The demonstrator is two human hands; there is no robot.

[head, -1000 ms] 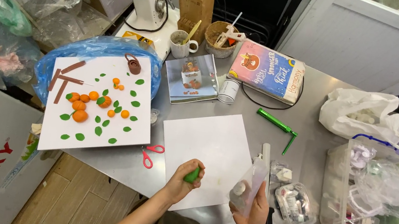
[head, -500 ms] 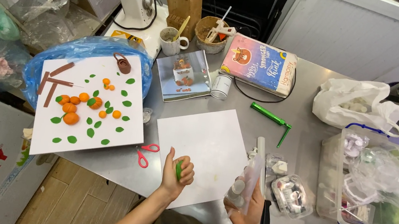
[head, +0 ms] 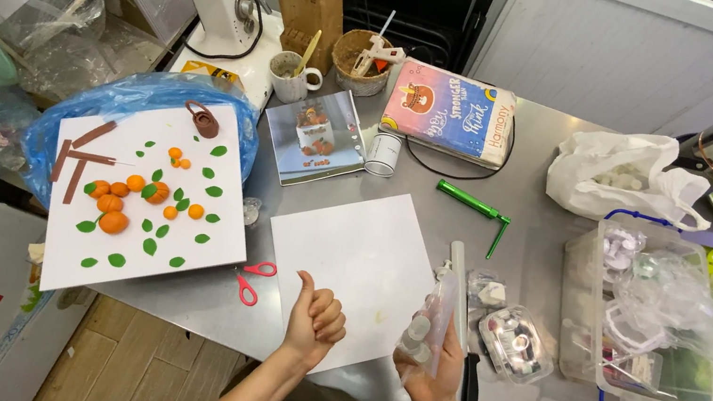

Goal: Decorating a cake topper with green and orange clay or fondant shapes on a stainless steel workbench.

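My left hand (head: 316, 318) is a closed fist with the thumb up, at the near edge of a blank white sheet (head: 357, 258). The green piece it held earlier is hidden inside the fist. My right hand (head: 432, 375) grips a clear plastic bag of small bottles (head: 424, 326), held upright just right of the sheet. A white rolling stick (head: 459, 284) lies behind the bag, and a black-handled knife (head: 469, 390) lies by my right wrist. Red scissors (head: 252, 279) lie left of my left hand.
A white board (head: 178, 244) on the left holds orange balls, green leaves and brown strips. Clear plastic boxes (head: 635, 369) crowd the right side. A green tool (head: 475, 205), a picture card (head: 314, 135), a book (head: 452, 111), a white bag (head: 617, 180) and a mug (head: 292, 78) lie farther back.
My left hand has closed from holding a visible green piece into a fist with the thumb raised. My right hand has kept the bag upright, nearly in place.
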